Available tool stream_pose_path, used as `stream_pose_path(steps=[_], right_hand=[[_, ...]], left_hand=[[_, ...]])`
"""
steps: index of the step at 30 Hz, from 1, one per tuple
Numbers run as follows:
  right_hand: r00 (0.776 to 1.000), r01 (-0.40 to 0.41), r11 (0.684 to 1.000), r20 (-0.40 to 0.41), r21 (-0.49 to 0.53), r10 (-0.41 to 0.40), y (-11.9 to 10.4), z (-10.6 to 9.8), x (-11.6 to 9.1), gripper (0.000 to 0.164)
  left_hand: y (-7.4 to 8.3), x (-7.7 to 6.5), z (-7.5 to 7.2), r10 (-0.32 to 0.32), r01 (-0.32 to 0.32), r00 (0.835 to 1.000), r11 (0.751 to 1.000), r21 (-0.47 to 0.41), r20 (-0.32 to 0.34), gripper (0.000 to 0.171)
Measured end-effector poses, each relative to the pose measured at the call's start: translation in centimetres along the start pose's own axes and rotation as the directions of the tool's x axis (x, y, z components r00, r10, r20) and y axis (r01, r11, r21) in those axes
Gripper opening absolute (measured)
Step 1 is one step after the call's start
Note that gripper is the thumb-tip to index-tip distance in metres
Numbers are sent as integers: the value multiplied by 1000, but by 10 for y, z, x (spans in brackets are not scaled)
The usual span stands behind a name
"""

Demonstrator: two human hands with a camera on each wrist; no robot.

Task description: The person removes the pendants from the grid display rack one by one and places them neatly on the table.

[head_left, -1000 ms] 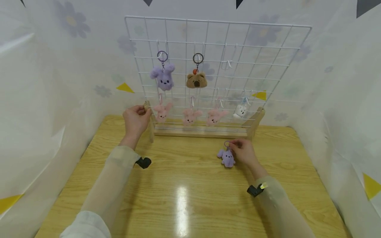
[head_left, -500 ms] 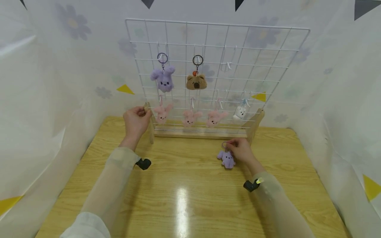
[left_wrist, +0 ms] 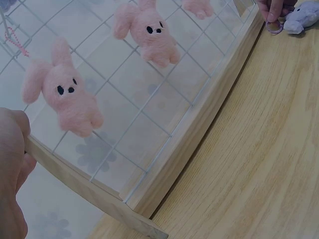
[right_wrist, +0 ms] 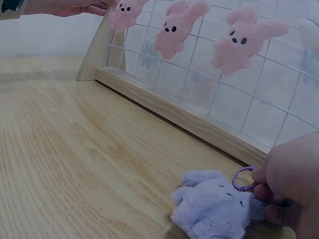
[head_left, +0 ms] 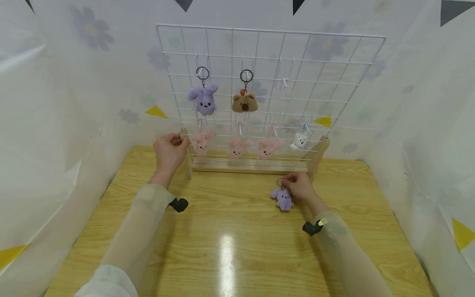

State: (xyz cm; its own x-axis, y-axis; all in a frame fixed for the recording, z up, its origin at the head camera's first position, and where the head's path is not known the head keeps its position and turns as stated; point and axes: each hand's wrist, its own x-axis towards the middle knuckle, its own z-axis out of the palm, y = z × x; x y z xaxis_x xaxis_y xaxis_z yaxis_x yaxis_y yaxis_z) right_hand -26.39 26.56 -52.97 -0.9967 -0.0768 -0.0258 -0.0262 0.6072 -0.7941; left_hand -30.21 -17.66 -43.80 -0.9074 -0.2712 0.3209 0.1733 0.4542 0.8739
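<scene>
My right hand [head_left: 302,187] pinches the purple ring [right_wrist: 243,179] of a purple plush bunny keychain [head_left: 284,199], which lies on the table in front of the rack's right end. My left hand [head_left: 170,152] grips the top of the left wooden stand leg [left_wrist: 79,177] of a white wire grid rack [head_left: 271,29]. On the grid's upper row hang another purple bunny keychain [head_left: 204,101] and a brown bear keychain [head_left: 245,103]. Pink bunny keychains [head_left: 236,147] and a white plush keychain [head_left: 298,141] hang on the lower row.
A bare white hook [head_left: 283,82] sits at the upper right of the grid. The rack's right wooden leg [head_left: 320,154] stands just behind my right hand. White patterned sheeting [head_left: 419,123] encloses the wooden table [head_left: 256,255] at the back and sides.
My right hand has shifted slightly left with the purple ring, which now tilts nearer the bunny's ear. The bunny stays on the table, and my left hand keeps its place.
</scene>
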Motion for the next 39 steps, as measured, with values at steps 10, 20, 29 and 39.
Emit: stream_pose_path(steps=[10, 20, 29, 39], right_hand=[[999, -27, 1000, -25, 15, 27, -1, -1, -2, 17], [1000, -11, 1000, -26, 27, 11, -7, -7, -7, 18], [995, 93, 995, -39, 35, -91, -24, -13, -14, 18], [970, 237, 968, -69, 84, -231, -52, -19, -21, 18]], left_hand=[[2, -1, 0, -1, 1, 1000, 1000, 4, -1, 26], [1, -1, 0, 3, -3, 1000, 1000, 17, -1, 25], [1, -1, 0, -18, 18, 1000, 1000, -3, 9, 26], [1, -1, 0, -15, 15, 1000, 1000, -7, 4, 26]])
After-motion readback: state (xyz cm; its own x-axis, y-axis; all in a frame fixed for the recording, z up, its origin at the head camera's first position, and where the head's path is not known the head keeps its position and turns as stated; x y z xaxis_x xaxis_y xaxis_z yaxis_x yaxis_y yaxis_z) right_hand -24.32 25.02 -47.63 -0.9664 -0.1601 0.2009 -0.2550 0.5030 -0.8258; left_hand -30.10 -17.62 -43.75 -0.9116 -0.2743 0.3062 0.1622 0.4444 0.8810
